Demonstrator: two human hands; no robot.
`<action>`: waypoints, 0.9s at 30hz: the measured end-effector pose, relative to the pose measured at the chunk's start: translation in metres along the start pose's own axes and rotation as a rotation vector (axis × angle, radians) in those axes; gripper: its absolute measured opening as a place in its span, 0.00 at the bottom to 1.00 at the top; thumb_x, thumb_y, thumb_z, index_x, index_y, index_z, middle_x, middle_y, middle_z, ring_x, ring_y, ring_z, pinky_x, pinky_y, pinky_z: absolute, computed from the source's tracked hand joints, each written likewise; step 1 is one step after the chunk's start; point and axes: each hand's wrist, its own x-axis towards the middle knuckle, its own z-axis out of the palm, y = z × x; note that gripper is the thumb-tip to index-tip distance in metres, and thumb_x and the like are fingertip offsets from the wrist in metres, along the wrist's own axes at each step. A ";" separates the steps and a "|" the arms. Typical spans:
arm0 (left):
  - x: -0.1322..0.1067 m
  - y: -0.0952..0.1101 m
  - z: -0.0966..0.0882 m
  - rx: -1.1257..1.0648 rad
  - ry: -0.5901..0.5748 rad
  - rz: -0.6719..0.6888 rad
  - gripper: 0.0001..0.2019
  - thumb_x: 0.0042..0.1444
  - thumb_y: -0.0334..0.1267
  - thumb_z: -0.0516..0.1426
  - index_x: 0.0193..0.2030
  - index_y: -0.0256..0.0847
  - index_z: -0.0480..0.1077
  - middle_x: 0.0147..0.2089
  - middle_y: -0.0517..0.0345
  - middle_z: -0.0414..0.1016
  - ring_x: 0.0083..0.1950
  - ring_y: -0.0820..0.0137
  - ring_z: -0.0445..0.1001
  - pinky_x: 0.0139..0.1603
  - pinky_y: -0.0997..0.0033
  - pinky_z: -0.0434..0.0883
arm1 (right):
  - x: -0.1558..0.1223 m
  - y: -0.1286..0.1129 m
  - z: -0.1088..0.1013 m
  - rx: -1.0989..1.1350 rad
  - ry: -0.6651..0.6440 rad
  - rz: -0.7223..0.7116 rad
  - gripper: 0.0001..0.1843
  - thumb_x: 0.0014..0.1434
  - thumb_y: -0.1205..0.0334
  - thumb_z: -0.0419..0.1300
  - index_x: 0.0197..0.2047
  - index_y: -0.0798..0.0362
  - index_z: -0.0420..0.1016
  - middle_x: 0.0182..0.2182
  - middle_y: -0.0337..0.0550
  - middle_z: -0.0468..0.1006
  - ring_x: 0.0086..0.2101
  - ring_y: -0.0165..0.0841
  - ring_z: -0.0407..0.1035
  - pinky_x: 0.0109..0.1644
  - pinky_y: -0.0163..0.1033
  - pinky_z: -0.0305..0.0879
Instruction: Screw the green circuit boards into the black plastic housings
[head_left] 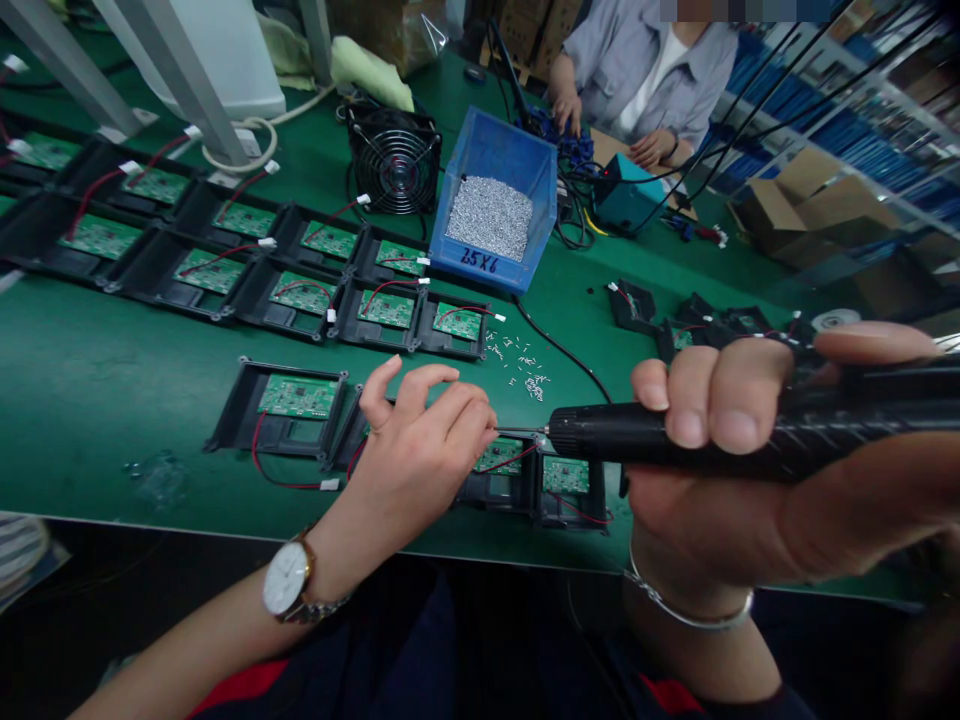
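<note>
My right hand (720,480) is wrapped round a black electric screwdriver (622,430), which lies almost level and points left. Its thin bit (517,431) ends at the pinched thumb and forefinger of my left hand (427,430); whatever sits between those fingertips is too small to make out. Below my hands is a row of black plastic housings with green circuit boards, among them one housing (574,510) at the right end and another (232,410) at the left end. My left hand partly covers the middle ones. Loose small screws (534,388) are scattered just beyond the bit.
A blue bin (495,270) marked 25X6 holds many small screws. Left of it stand a black fan (397,165) and two rows of housings with boards (300,292). More housings (634,305) lie at the right. A co-worker (652,70) sits across the green table (112,380).
</note>
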 end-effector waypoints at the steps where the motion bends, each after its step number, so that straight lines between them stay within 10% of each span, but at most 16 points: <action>1: 0.000 0.000 0.000 0.001 -0.005 -0.002 0.04 0.72 0.33 0.64 0.45 0.47 0.76 0.52 0.64 0.87 0.68 0.52 0.75 0.81 0.37 0.47 | -0.001 -0.001 0.000 0.002 0.011 0.006 0.15 0.64 0.38 0.72 0.41 0.40 0.87 0.17 0.28 0.60 0.17 0.28 0.55 0.26 0.44 0.64; 20: -0.003 0.000 -0.005 -0.157 -0.108 0.056 0.03 0.72 0.36 0.66 0.46 0.48 0.77 0.55 0.63 0.88 0.67 0.52 0.76 0.80 0.37 0.51 | -0.012 0.003 -0.011 0.054 -0.219 0.037 0.18 0.68 0.40 0.69 0.48 0.44 0.83 0.19 0.29 0.70 0.18 0.28 0.59 0.25 0.44 0.67; 27: -0.011 0.002 -0.011 -0.198 -0.234 -0.034 0.49 0.48 0.63 0.79 0.71 0.40 0.72 0.67 0.41 0.83 0.71 0.38 0.71 0.80 0.28 0.46 | -0.018 0.013 -0.004 0.089 -0.184 0.039 0.18 0.67 0.40 0.70 0.47 0.45 0.82 0.20 0.28 0.70 0.18 0.27 0.61 0.27 0.42 0.69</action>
